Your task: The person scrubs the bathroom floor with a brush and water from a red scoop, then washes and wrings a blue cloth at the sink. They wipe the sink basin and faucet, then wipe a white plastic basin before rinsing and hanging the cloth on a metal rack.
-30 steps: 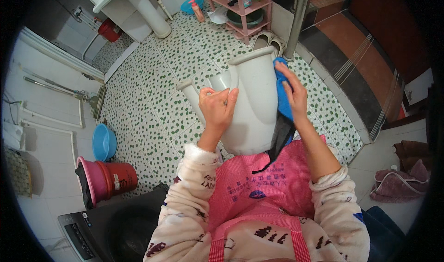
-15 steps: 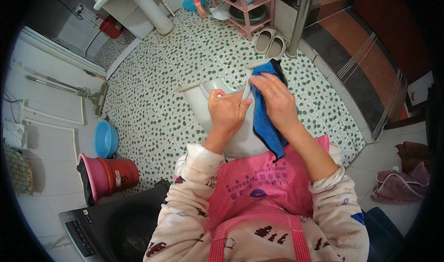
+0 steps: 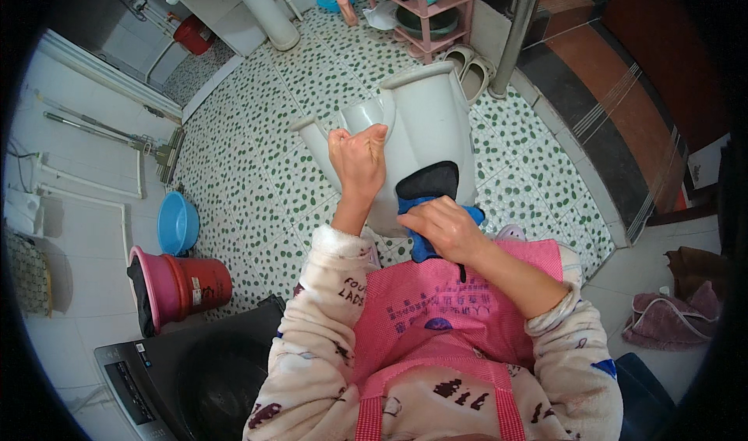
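Observation:
A white plastic stool [image 3: 428, 114] is tilted in front of me, its legs pointing away. My left hand [image 3: 359, 160] is closed on the edge of the stool, between two of its legs. A blue cloth with a black patch and black edging [image 3: 427, 182] lies against the near part of the stool. My right hand [image 3: 444, 227] is closed over the cloth and presses it on the white surface. The fingertips of the right hand are partly hidden by the cloth. A pink apron [image 3: 452, 308] covers my lap just below.
At left are a blue basin [image 3: 178, 223], red and pink buckets [image 3: 199, 289] and a dark washing machine [image 3: 195, 379]. A pink shelf rack [image 3: 428, 20] and grey slippers [image 3: 474, 75] stand ahead, beside a metal post [image 3: 518, 36]. Tiled steps [image 3: 600, 98] rise at right.
The stool has turned and its wide leg faces up and away. My right hand has moved with the cloth down toward me. My left hand has shifted slightly left and up.

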A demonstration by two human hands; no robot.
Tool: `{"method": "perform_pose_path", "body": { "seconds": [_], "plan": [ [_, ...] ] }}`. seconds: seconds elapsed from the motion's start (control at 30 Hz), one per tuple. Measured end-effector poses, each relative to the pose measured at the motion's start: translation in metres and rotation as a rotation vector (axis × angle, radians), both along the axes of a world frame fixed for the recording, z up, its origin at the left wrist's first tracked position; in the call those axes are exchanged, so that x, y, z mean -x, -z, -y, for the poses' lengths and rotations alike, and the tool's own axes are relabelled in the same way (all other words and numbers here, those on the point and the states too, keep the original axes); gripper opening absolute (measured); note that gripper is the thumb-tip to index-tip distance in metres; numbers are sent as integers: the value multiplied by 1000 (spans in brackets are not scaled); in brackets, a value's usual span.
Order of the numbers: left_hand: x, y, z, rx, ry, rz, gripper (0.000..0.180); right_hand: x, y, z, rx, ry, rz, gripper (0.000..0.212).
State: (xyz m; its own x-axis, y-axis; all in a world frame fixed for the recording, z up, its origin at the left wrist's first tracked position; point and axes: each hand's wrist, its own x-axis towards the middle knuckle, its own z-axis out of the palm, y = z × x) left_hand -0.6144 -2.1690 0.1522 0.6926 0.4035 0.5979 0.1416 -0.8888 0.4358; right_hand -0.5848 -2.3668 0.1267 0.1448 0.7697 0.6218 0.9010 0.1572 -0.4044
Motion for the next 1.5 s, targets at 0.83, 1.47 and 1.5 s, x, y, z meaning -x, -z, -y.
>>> {"method": "perform_pose_path", "body": {
  "seconds": [0.83,1.47,1.5],
  "plan": [
    [11,-6,37,-18,205,-97,47,-126,20,6,-213,451,-1075,49],
    [3,32,-49,1075,377,20,57,-147,6,48,-409,439,-1762,53],
    [5,36,-53,1137,400,7,58,-148,7,48,-434,429,-1775,53]
  ]
}}
